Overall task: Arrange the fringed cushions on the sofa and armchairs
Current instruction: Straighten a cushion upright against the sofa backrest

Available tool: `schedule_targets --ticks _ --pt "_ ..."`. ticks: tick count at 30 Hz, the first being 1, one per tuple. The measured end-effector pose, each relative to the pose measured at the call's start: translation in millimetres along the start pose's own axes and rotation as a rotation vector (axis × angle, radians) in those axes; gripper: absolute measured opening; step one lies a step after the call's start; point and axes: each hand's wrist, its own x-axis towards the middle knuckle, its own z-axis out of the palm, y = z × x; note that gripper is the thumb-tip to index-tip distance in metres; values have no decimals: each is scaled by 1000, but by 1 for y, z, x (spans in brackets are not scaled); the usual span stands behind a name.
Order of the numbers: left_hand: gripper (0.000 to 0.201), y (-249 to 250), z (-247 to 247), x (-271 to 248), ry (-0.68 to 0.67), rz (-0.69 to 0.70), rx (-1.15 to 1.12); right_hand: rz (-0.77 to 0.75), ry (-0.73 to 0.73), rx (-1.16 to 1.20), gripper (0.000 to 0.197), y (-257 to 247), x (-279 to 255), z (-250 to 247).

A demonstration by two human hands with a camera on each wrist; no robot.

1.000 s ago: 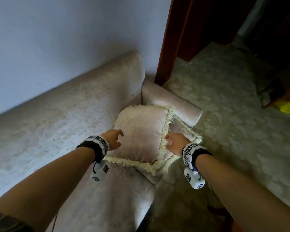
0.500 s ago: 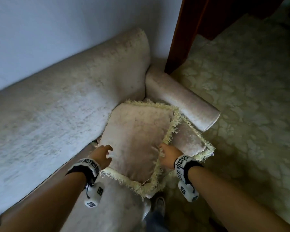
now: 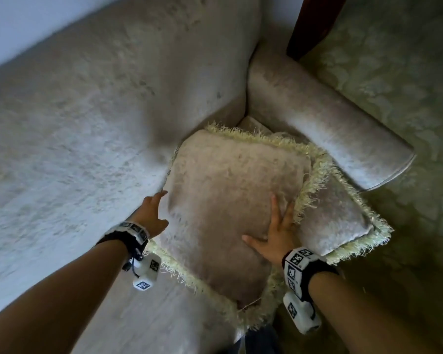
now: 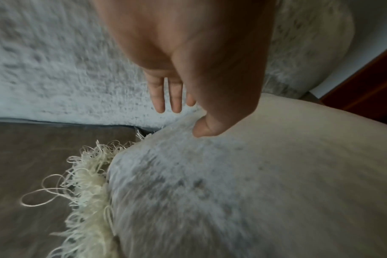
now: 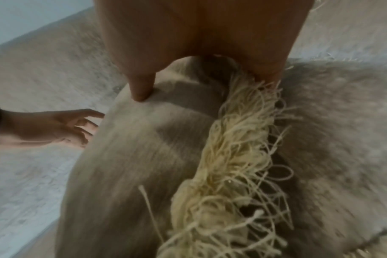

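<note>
Two beige cushions with pale yellow fringe lie overlapped in the sofa's corner beside the armrest (image 3: 317, 118). The top cushion (image 3: 225, 195) (image 4: 232, 183) (image 5: 132, 165) covers part of the lower cushion (image 3: 340, 221) (image 5: 342, 131). My right hand (image 3: 276, 226) (image 5: 199, 83) lies flat on the top cushion near its right fringe, fingers spread. My left hand (image 3: 154, 213) (image 4: 179, 118) (image 5: 55, 127) is at that cushion's left edge against the sofa back (image 3: 87, 123), fingers straight, thumb touching the fabric.
The sofa seat (image 3: 138, 315) (image 4: 44, 157) extends left of the cushions. A dark wooden door frame (image 3: 315, 21) stands behind the armrest. Patterned carpet (image 3: 407, 98) covers the floor to the right. A pale wall (image 3: 23, 21) rises behind the sofa.
Both hands have let go of the top cushion's side edges. The right hand now lies flat on its face and the left is straightened beside it. The cushion sits deeper in the corner.
</note>
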Motion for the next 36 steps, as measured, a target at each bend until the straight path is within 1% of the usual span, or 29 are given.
schedule_targets --ticks 3,6,9,11,13,15,18,21,25,26,28,29,30,32,36 --pt "99 -11 9 31 -32 75 5 -8 32 53 130 8 6 12" --pt "119 -17 14 67 -92 142 -13 -45 88 69 130 15 12 23" --pt "139 -16 17 107 -141 214 -120 -58 131 75 131 22 18 34" --pt "147 -14 15 130 -203 233 -216 -61 170 104 131 24 22 41" --pt "152 -14 16 143 -249 207 -241 -66 196 125 132 24 25 46" --pt "153 -21 23 149 -257 175 -242 -61 205 145 133 24 28 49" --pt "150 -26 30 144 -197 155 -172 -45 208 171 133 25 31 50" --pt "155 -31 27 129 -250 213 -209 -45 203 190 131 27 30 45" --pt "154 -32 22 86 -147 178 38 -30 206 201 129 31 21 38" --pt "152 -36 26 72 -157 193 18 -17 187 203 129 34 18 37" --pt "151 -46 39 43 -203 259 -158 5 134 206 128 38 12 33" --pt "154 -54 46 26 -203 260 -229 6 99 196 128 40 8 32" --pt "156 -60 53 12 -197 241 -259 3 70 180 128 41 7 31" --pt "156 -76 74 -23 -187 155 -285 -53 17 122 128 40 2 28" --pt "143 -89 129 -99 -187 -40 -418 -203 -84 24 126 30 2 29"
